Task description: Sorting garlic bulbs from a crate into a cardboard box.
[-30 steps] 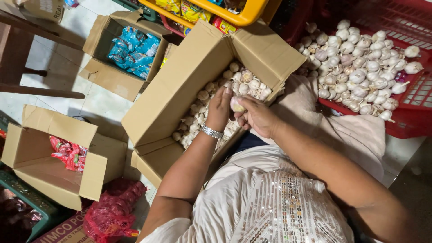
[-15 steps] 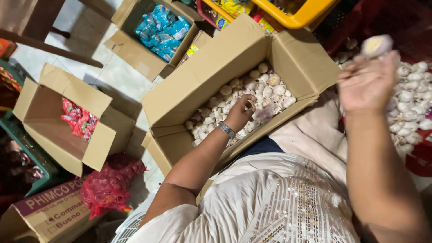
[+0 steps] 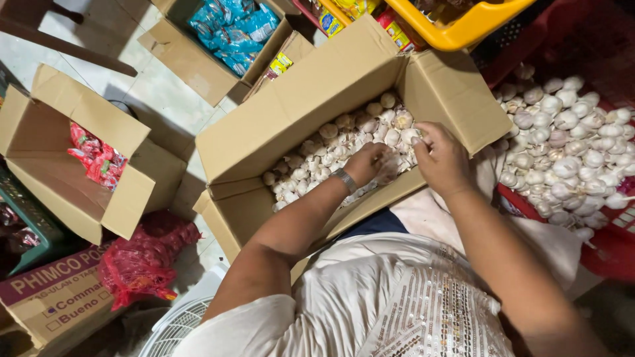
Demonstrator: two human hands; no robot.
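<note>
Right hand (image 3: 444,158) back from red crate (image 3: 615,254), over boxed garlic (image 3: 331,149) again.

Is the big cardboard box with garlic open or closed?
Open: the cardboard box has its flaps spread out, and garlic bulbs show inside.

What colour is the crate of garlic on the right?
Red crate, clearest in the head view.

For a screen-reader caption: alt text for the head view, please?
Seen from above, a person's left hand and right hand reach into a cardboard box of garlic bulbs. A red crate of more garlic stands at right.
</note>
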